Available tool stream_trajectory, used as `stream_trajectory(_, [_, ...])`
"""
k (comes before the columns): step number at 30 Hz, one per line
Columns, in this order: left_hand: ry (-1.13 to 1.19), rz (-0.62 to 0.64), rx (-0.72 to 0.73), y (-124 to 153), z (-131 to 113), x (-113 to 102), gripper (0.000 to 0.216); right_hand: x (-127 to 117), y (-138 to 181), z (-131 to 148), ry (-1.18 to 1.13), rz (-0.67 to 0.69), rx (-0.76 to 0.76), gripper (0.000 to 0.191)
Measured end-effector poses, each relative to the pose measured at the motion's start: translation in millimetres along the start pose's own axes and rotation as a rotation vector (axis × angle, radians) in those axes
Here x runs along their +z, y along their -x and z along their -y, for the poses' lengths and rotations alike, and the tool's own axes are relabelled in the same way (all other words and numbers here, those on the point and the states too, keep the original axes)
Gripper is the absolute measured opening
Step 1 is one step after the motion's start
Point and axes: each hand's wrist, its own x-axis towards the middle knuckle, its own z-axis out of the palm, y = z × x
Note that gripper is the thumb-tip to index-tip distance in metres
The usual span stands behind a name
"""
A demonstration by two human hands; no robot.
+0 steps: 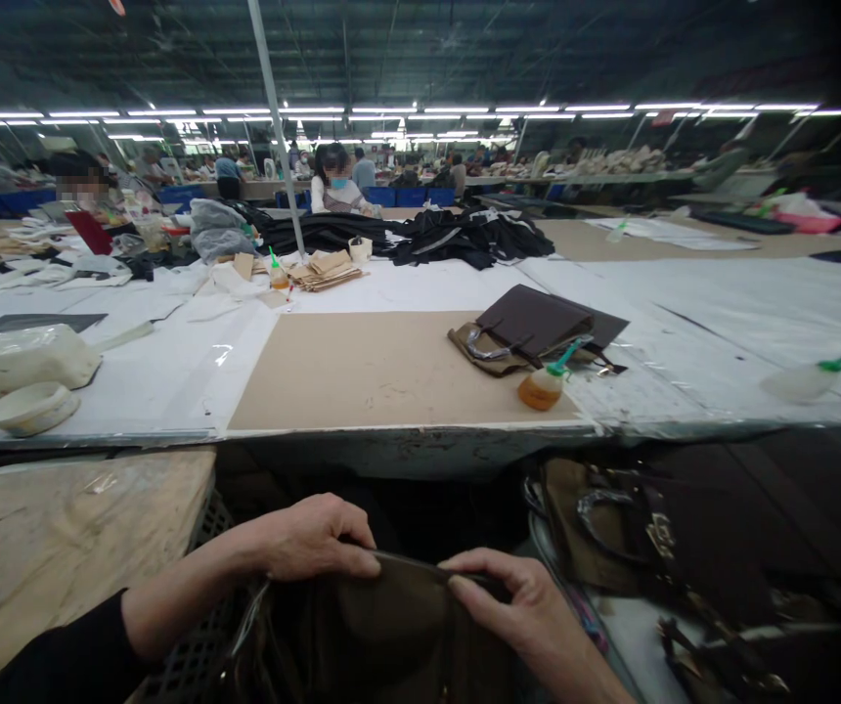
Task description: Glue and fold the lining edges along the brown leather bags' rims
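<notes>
Low in front of me, both hands grip the top edge of a dark brown bag piece [383,626]. My left hand [310,538] is closed over its left part, fingers curled on the rim. My right hand [515,596] pinches the rim a little to the right. The piece hangs below the table edge, above a black crate [193,665]. A brown handbag [530,332] lies on the table ahead, with an orange glue bottle [544,383] with a green nozzle standing beside it.
A brown cardboard sheet [376,372] covers the table's middle. White bags and a bowl [31,406] sit at left, a clear squeeze bottle [806,379] at right. More dark bags with handles [641,528] pile at lower right. A wooden board [61,528] lies lower left. Other workers sit far back.
</notes>
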Motion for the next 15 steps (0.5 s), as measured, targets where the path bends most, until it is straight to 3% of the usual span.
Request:
stream_trajectory(6, [0.083, 0.056, -0.068, -4.1, 0.9, 5.4, 0.027, 1.5, -0.2, 2.0, 0.018, 0.009, -0.007, 0.026])
stream_trajectory(10, [-0.023, 0.004, -0.056, -8.4, -1.4, 8.4, 0.025, -2.0, -2.5, 2.1, 0.002, 0.026, -0.013, 0.027])
stream_trajectory(15, [-0.031, -0.009, -0.1, -11.1, 2.7, 7.6, 0.026, -2.2, 2.8, -9.8, 0.1, -0.069, -0.125, 0.048])
